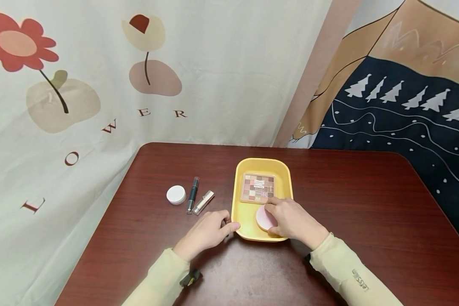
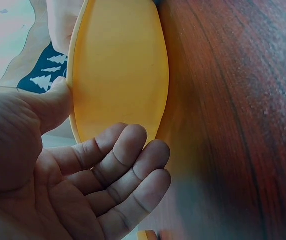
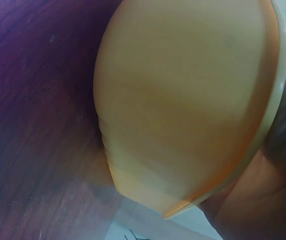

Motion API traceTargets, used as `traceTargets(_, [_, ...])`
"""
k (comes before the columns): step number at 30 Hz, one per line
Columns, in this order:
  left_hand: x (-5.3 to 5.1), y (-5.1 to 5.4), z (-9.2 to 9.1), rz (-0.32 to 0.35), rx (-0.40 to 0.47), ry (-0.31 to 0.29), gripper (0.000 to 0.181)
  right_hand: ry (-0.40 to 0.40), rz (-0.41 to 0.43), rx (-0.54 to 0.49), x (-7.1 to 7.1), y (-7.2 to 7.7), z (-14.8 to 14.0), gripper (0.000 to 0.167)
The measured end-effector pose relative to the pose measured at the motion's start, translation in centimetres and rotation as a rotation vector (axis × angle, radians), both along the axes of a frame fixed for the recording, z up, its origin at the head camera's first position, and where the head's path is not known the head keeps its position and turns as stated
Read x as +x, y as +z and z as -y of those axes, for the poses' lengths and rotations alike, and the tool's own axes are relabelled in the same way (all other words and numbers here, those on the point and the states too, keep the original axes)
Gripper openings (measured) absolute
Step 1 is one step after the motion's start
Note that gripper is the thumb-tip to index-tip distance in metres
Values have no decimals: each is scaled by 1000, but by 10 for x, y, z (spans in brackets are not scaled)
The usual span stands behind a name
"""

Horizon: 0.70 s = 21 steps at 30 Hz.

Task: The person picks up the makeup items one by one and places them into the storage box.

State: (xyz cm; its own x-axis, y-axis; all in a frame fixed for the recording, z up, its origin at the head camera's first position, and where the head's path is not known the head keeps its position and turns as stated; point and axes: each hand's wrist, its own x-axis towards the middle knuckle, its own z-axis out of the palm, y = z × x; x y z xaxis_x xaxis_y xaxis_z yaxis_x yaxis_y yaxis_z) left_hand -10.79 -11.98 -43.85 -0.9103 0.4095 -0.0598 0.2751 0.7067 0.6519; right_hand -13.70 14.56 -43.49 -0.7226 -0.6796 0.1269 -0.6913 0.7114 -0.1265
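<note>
A yellow tray (image 1: 290,180) stands on the table with an eyeshadow palette (image 1: 258,187) lying flat in its far part. In the tray's near part my right hand (image 1: 290,219) holds a round pink compact (image 1: 265,217), fingers on its far side and thumb on its near side. My left hand (image 1: 208,229) grips the tray's left rim near the front corner, thumb over the rim and bent fingers outside the wall. The left wrist view shows those fingers (image 2: 133,165) against the yellow wall. In the right wrist view the wall hides most of the right hand and the compact.
Left of the tray lie a round white jar (image 1: 176,194), a dark pen-like stick (image 1: 193,195) and a gold and clear tube (image 1: 203,202). The brown wooden table (image 1: 367,204) extends right. Printed curtains (image 1: 229,76) hang behind its far edge.
</note>
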Motion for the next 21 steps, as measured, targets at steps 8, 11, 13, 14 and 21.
traceTargets(8, [0,0,0,11,-2,-2,35,0,-19,9,1,-1,0,43])
traceTargets(11, [0,-1,0,7,-3,-1,35,-4,-31,-26,2,-2,-1,39])
traceTargets(13, [0,-1,0,7,0,-1,35,-13,-35,-63,4,-1,-2,36])
traceTargets(14, [0,-1,0,6,0,-2,35,-17,-40,-85,5,-1,-3,36])
traceTargets(21, [0,-1,0,11,0,3,35,-49,-82,-215,15,-2,-11,46])
